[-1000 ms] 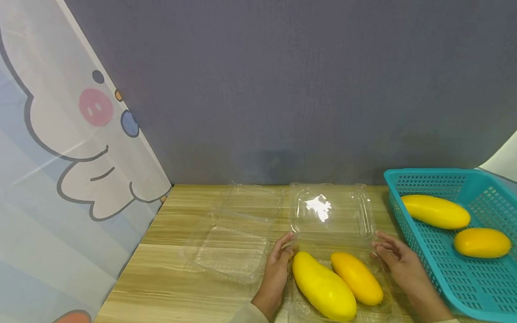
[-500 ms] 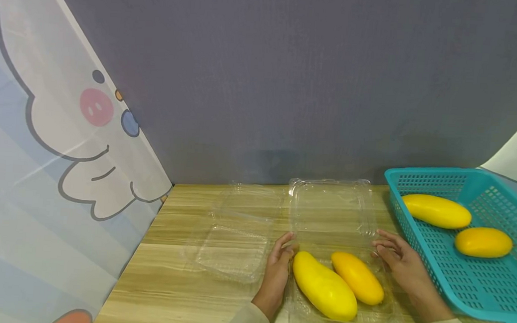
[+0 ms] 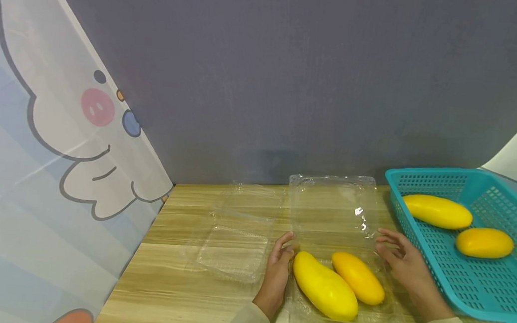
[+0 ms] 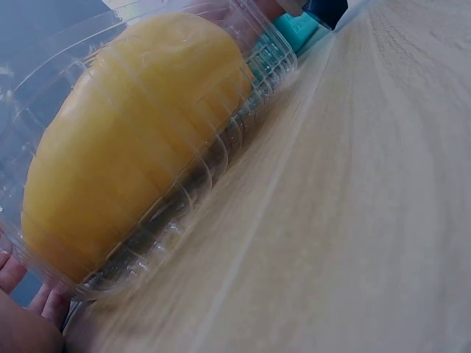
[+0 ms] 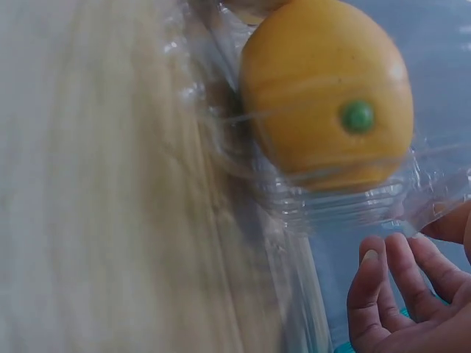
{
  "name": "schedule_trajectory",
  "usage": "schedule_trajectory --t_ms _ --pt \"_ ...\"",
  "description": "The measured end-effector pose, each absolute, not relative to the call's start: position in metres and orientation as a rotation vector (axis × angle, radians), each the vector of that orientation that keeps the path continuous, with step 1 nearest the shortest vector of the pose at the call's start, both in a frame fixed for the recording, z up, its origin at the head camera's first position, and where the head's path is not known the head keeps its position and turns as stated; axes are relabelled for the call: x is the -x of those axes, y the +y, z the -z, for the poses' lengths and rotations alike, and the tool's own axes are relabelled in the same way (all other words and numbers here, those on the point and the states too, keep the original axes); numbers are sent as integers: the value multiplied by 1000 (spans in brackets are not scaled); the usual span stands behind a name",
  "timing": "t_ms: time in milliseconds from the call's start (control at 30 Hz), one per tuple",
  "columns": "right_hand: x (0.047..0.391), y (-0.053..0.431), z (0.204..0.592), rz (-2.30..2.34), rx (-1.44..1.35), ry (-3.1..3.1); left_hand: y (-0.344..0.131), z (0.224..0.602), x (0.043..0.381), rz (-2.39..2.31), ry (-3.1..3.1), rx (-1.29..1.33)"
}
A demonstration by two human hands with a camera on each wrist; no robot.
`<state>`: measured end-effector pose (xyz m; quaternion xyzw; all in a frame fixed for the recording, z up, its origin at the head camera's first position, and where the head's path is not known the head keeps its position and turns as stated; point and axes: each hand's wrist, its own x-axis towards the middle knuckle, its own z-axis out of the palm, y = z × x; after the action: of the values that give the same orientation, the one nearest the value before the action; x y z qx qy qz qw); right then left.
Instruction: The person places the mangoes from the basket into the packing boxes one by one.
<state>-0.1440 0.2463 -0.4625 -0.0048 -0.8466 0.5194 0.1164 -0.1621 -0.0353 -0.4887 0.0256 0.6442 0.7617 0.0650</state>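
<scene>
A clear plastic clamshell box (image 3: 302,312) stands unfolded at the table's front, its lid (image 3: 327,206) laid back behind it. Inside lie a large yellow mango-like fruit (image 3: 325,286) and a smaller orange-yellow one (image 3: 358,278), whose end shows a green stem spot (image 5: 358,116). My left hand (image 3: 278,268) rests along the box's left side, fingertips at the hinge corner. Opposite it, my right hand (image 3: 406,267) has loosely bent fingers (image 5: 368,283) right at the right hinge corner. Neither hand touches the fruit.
A second clear clamshell box (image 3: 234,252) lies unfolded to the left. At the right, a turquoise plastic basket (image 3: 479,292) holds two more fruits, one long and yellow (image 3: 438,211), one shorter and orange (image 3: 484,242). A dark grey panel (image 3: 282,83) rises behind the wooden table (image 3: 164,280).
The lid's far edge has shifted upward in the head view, and the glare on it has moved. My right hand has crept slightly to the right; my left hand and the boxed fruits stay nearly in place.
</scene>
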Motion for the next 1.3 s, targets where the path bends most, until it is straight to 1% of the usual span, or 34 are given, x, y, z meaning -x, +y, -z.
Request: schedule_trajectory --t_ms 400,967,1300 --pt "153 243 450 -1474 186 -2493 -33 487 161 -2288 1972 -9" --pt "154 236 440 -1446 198 -2433 -36 486 160 -2265 1957 -41" --pt "150 230 423 -1456 205 -2404 -34 485 162 -2284 1943 -23"
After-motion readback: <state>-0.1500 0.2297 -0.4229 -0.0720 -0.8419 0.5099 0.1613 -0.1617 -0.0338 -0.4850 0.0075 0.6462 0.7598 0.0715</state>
